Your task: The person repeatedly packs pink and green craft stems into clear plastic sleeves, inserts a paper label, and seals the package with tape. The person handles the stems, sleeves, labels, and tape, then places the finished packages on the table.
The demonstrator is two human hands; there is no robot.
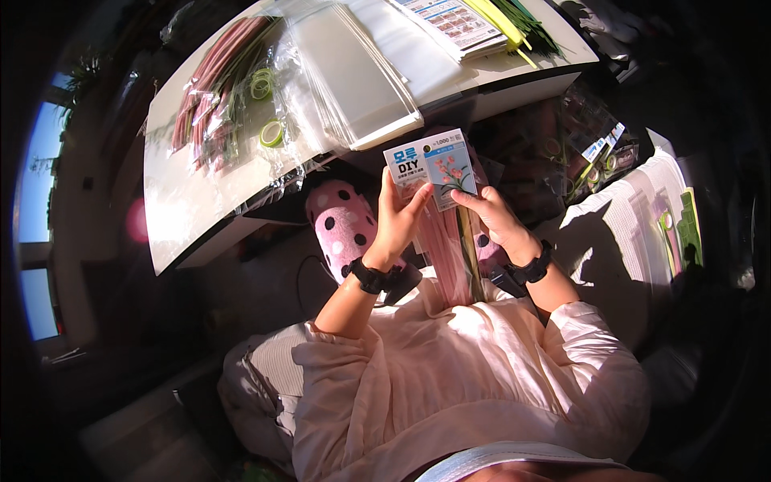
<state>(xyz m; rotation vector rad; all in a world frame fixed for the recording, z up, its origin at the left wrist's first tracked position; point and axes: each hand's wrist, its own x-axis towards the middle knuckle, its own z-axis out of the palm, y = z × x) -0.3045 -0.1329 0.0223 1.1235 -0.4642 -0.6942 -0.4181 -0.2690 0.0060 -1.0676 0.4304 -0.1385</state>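
A clear plastic bag (443, 253) of pink and dark green pipe cleaners lies upright before my torso, its lower end against my shirt. Across its top is a folded printed card (430, 172) with a picture of pink flowers and some writing. My left hand (400, 211) grips the card's left side, thumb on the front. On the right side, my right hand (491, 214) pinches the card and bag edge with its thumb in front. The fingers behind the card are hidden. Each wrist wears a black strap with a small device.
Ahead, a white table (165, 199) bears pink and green pipe cleaners (211, 102), rolls of green tape (271, 133), stacked clear bags (367, 84) and printed sheets (461, 27). Packed kits (593, 162) lie at the right, near a white fabric-covered bin (620, 211) holding more bags.
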